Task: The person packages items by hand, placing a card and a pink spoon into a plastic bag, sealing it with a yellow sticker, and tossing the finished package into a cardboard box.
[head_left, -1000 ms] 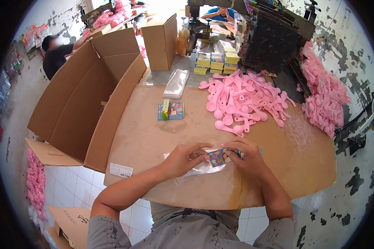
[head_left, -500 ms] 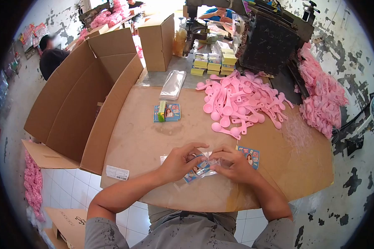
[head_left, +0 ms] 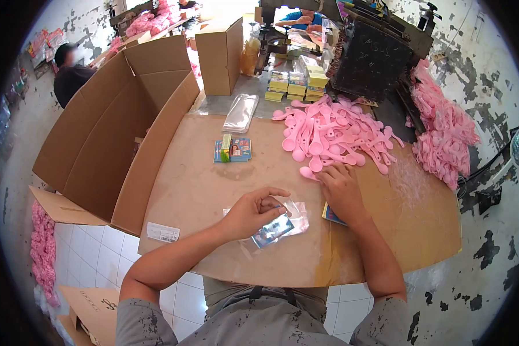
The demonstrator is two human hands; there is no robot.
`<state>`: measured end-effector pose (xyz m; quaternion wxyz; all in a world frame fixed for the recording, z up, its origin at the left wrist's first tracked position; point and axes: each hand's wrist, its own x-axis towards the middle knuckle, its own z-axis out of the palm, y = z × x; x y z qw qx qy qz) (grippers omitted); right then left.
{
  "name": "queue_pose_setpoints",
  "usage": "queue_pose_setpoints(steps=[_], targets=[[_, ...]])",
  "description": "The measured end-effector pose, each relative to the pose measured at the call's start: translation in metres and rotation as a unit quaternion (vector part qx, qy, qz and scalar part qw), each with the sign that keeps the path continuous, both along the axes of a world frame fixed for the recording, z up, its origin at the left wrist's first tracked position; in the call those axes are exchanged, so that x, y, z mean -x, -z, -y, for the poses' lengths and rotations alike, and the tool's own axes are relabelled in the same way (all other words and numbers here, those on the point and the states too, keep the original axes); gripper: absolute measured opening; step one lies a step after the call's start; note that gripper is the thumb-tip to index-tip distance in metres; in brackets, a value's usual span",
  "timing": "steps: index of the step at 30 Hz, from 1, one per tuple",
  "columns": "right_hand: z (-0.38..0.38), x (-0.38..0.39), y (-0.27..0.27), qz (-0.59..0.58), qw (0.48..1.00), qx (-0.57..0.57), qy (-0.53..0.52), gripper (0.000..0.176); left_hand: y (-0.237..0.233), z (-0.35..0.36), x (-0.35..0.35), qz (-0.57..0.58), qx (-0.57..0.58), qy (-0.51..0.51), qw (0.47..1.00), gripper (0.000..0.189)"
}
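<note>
Near the front of the cardboard-covered table, my left hand (head_left: 254, 213) is closed on a clear plastic bag (head_left: 297, 218) with a blue printed card (head_left: 273, 230) inside. My right hand (head_left: 341, 187) reaches to the near edge of the pink spoon pile (head_left: 328, 130), its fingers bent over a pink spoon (head_left: 309, 173); whether they grip it is hidden. Under my right wrist lie blue cards (head_left: 332, 214), partly covered. Farther back are a stack of blue cards with a green-yellow bundle on top (head_left: 233, 150) and a stack of clear bags (head_left: 241, 113).
A large open carton (head_left: 92, 138) stands at the left, with a smaller box (head_left: 219, 57) behind it. Card stacks (head_left: 297, 85) and a black machine (head_left: 369, 63) are at the back. Pink bagged items (head_left: 444, 130) hang at the right. A person (head_left: 69, 75) is at the far left.
My right hand has left the bag and moved forward to the spoon pile. My left hand stays at the bag, whose right part now lies spread on the table.
</note>
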<state>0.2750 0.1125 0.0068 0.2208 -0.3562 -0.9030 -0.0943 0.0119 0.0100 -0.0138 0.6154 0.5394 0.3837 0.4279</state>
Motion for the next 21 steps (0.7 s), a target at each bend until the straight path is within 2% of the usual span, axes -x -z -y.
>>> queue_pose_setpoints(steps=[2, 8, 11, 14, 17, 21], targets=[[-0.006, -0.003, 0.005, 0.008, 1.0, -0.026, -0.015, 0.023, -0.003, 0.0, 0.001, 0.005, 0.004, -0.008, 1.0, 0.042], [0.011, 0.001, -0.015, -0.165, 0.982, 0.066, -0.059, 0.022, -0.008, 0.003, -0.002, 0.034, -0.018, -0.038, 0.999, 0.041], [0.033, -0.005, -0.036, -0.194, 0.927, 0.311, -0.08, 0.021, -0.012, 0.004, -0.001, 0.021, -0.021, -0.048, 0.998, 0.04], [0.036, -0.007, -0.029, -0.307, 0.895, 0.296, -0.134, 0.021, -0.007, 0.002, 0.0, 0.002, -0.035, -0.055, 0.998, 0.039], [0.038, -0.009, -0.037, -0.284, 0.895, 0.318, -0.131, 0.021, -0.009, 0.003, -0.001, -0.014, -0.018, -0.051, 0.998, 0.038], [0.04, -0.005, -0.037, -0.187, 0.91, 0.321, -0.186, 0.02, -0.006, 0.004, -0.002, -0.045, -0.028, -0.039, 0.998, 0.033]])
